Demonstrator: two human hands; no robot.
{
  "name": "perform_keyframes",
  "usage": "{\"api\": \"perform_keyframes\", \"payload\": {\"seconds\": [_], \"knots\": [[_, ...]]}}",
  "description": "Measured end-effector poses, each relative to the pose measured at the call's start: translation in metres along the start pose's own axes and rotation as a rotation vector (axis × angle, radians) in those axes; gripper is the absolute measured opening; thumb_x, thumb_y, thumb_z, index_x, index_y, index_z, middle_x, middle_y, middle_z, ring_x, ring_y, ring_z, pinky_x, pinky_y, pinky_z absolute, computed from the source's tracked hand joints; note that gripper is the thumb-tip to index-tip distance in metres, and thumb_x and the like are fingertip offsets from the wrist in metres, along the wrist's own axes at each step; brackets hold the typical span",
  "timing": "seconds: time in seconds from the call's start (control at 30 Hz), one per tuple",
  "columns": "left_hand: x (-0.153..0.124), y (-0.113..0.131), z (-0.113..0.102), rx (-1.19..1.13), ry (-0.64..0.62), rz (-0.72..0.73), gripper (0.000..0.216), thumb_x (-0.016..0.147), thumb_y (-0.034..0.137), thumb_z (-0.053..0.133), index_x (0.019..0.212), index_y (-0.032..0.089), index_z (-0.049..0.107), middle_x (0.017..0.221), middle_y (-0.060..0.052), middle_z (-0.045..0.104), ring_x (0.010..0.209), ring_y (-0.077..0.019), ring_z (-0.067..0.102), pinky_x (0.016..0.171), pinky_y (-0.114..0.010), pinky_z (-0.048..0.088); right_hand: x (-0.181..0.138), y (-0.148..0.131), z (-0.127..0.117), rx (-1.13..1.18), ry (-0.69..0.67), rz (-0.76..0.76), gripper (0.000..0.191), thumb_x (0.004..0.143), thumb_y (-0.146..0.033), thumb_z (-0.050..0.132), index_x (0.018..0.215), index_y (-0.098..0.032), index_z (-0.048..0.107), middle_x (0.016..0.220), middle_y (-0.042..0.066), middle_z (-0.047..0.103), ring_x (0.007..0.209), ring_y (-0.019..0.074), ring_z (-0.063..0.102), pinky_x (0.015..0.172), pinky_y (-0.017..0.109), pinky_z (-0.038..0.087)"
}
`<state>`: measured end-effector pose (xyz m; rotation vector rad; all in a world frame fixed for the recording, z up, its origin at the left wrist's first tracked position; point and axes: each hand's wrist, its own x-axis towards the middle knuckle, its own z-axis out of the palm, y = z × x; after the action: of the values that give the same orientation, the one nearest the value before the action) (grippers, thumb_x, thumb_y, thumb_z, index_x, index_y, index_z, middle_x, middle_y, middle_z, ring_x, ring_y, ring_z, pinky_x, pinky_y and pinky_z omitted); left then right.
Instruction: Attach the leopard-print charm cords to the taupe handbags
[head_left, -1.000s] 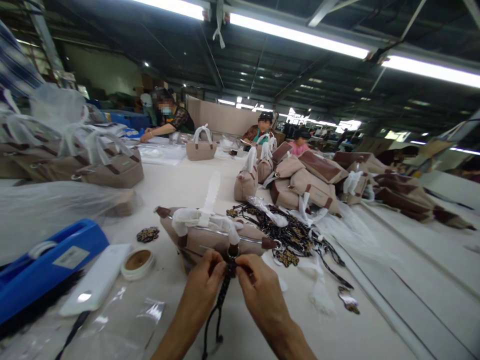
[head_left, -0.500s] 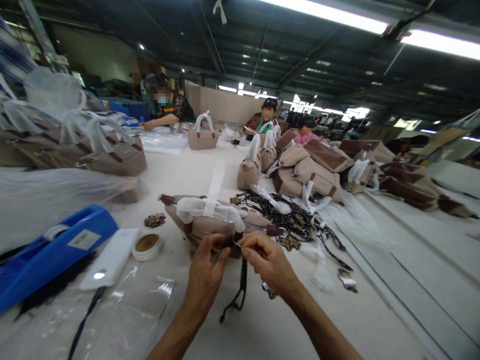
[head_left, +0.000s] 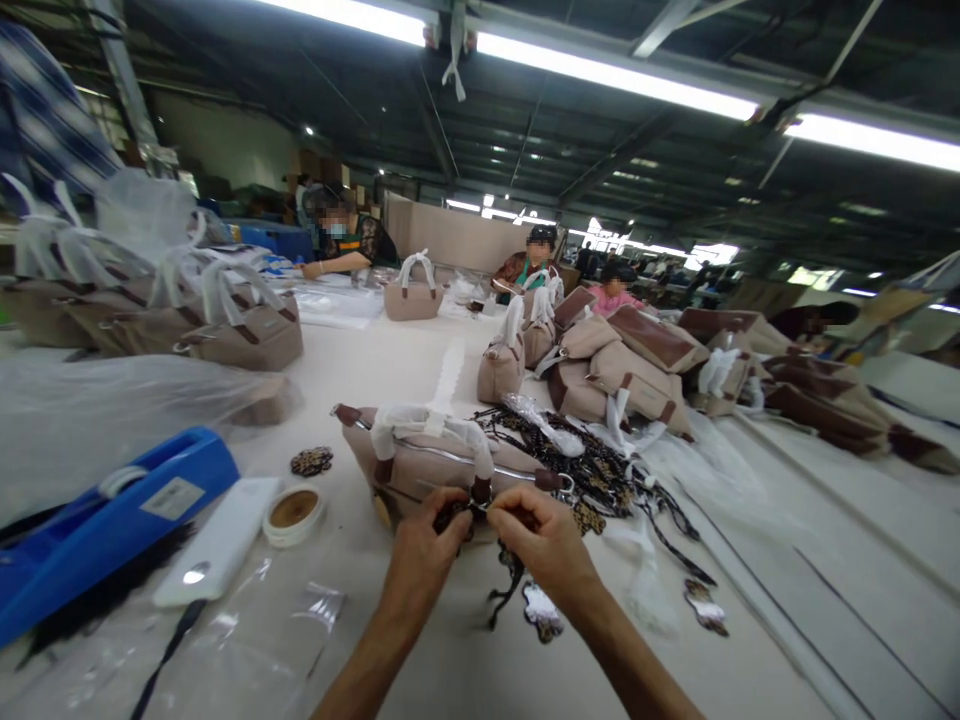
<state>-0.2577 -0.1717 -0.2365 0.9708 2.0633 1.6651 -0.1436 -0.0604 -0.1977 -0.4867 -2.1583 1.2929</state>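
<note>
A beige handbag (head_left: 427, 462) with brown trim and white-wrapped handles stands in front of me. At the base of its near handle, both hands work close together by a small metal ring. My left hand (head_left: 421, 552) pinches a dark, patterned part of a black braided cord charm. My right hand (head_left: 546, 545) is closed in a pinch just right of the ring; its fingers cover what they hold. Below it dangle black cord ends (head_left: 507, 582) and a shiny flower-shaped tag (head_left: 541, 612). Another flower-shaped patterned piece (head_left: 311, 461) lies left of the bag.
Tangled black cord charms (head_left: 600, 470) lie right of the bag, before piled handbags (head_left: 637, 360). At left are a blue tape dispenser (head_left: 169, 495), a white device (head_left: 217, 540), a round tub (head_left: 292, 512) and clear plastic (head_left: 135, 395). Other people sit across the table.
The view has tilted slightly. The cord end that hung straight down between my hands now hangs bunched under my right hand, and the shiny tag shows more fully.
</note>
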Motion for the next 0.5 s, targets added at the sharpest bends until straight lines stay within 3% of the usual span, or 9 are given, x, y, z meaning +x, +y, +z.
{"api": "perform_keyframes", "payload": {"seconds": [0.23,0.5], "knots": [[0.009,-0.008,-0.012,-0.134,-0.104,0.029,0.023,0.083,0.035,0.055,0.090,0.017,0.067,0.082,-0.005,0.071,0.078,-0.0216,0.063,0.070,-0.031,0.049,-0.003,-0.007,0.010,-0.381,0.064,-0.252,0.013,0.081,-0.011,0.058,0.074,-0.019,0.067,0.080,0.002,0.058,0.077,0.0156,0.058,0.072,0.026,0.042],[0.013,-0.008,-0.012,-0.182,-0.126,0.012,0.022,0.082,0.033,0.055,0.088,0.017,0.068,0.070,-0.002,0.068,0.068,-0.0191,0.061,0.063,-0.028,0.048,-0.001,0.003,0.026,-0.564,0.169,-0.306,0.015,0.082,-0.013,0.057,0.070,-0.020,0.063,0.080,0.002,0.057,0.071,0.0153,0.058,0.068,0.028,0.042]]}}
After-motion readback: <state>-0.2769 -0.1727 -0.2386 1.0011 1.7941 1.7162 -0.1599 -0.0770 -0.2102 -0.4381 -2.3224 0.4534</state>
